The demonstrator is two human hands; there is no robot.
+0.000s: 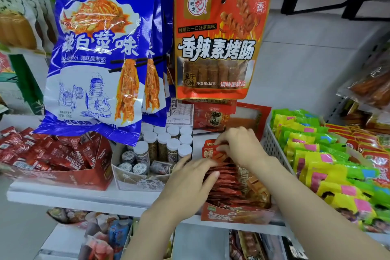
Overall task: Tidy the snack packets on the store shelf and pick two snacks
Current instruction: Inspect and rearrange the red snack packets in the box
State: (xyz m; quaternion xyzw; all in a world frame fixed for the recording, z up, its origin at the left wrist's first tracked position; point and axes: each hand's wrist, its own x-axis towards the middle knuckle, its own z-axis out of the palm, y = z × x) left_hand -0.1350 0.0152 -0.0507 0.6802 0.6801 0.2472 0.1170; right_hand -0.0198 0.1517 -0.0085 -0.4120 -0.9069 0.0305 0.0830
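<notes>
A red display box on the white shelf holds a row of small red snack packets standing on edge. My left hand rests on the left side of the row, fingers pressed against the packets. My right hand is at the back of the row, its fingers pinching the top of an upright red packet. Both forearms reach in from the lower right.
Blue bags and an orange bag hang from hooks above. A box of white-capped jars stands left of the red box, Nescafe sachets further left. A grey basket of yellow-green packets sits right.
</notes>
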